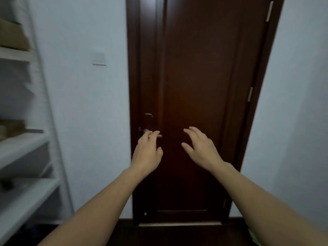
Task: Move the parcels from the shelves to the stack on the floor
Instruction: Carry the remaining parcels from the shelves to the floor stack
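Both my hands are raised in front of me with nothing in them. My left hand (148,150) has relaxed, spread fingers. My right hand (200,148) is spread the same way, about a hand's width to its right. White shelves (23,141) stand at the left edge. A brown cardboard parcel (12,35) lies on an upper shelf and another parcel (11,128) lies on a lower shelf, both blurred. The shelves are well to the left of my left hand. No stack on the floor is in view.
A dark brown wooden door (198,86) stands straight ahead, shut, with a metal handle (156,135) behind my left fingers. A light switch (99,57) sits on the white wall between shelves and door. Dark floor (159,235) lies below.
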